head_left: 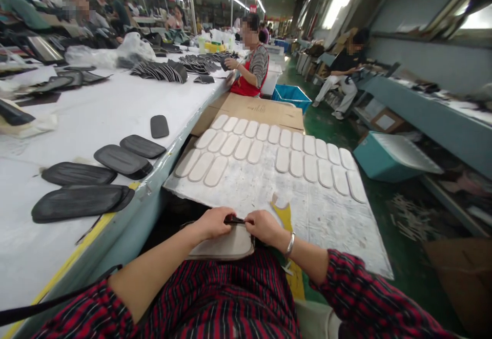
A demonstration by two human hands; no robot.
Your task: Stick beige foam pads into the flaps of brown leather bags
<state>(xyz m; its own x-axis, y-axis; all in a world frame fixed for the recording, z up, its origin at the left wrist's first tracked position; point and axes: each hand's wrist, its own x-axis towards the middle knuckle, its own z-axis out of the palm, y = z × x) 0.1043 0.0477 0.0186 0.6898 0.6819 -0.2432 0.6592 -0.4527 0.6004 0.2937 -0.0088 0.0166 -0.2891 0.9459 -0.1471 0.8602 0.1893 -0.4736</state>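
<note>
My left hand [216, 223] and my right hand [266, 227] are close together above my lap, fingers pinched. Between them is a thin dark piece [236, 220], seen nearly edge-on, so its full shape does not show. Under the hands lies a pale panel with rounded corners and a dark edge [223, 245], resting on my lap. Just beyond, a pale board [249, 195] carries rows of off-white rounded oblong pieces [243, 148]. A yellow strip [284, 217] lies near my right hand.
On the white table [96, 103] at left are black oblong pads [79, 200] and curved dark pieces [159, 71]. A co-worker in a red apron [246, 83] sits beyond the cardboard [265, 108]. Blue crates [392, 157] and another seated person [342, 80] are at right.
</note>
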